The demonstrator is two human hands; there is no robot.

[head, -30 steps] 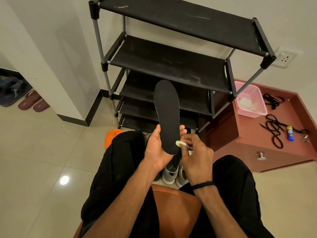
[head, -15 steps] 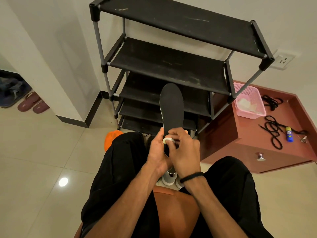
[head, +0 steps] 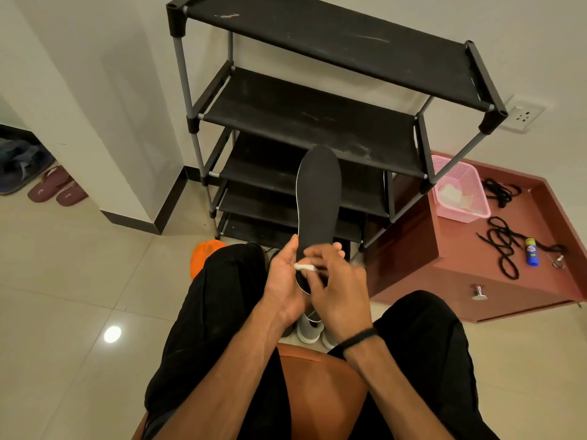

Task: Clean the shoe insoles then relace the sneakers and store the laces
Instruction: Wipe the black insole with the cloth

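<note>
Over at nine o'clock a pair of maroon flat slippers (head: 57,188) lies on the tiled floor, out of the way. Next, at centre, the person's left hand (head: 282,281) has its fingers curled round the heel of the long black foam insole (head: 319,201), standing it toe-up toward twelve o'clock, likely so its flat face is exposed for wiping. Just right of it, the right hand (head: 340,290) pinches a small white wad of cloth (head: 303,267) against the insole's heel end. Half a second ago the wad sat at much the same spot; a second ago it was at the heel's right edge, so the rubbing has crossed leftward. Below the hands, white sneakers (head: 309,328) wait on the floor. At three o'clock, on the reddish-brown low wooden bench (head: 460,265), sit a pink plastic mesh basket (head: 460,188) and loose black shoelaces (head: 503,246), handy for lacing later.
</note>
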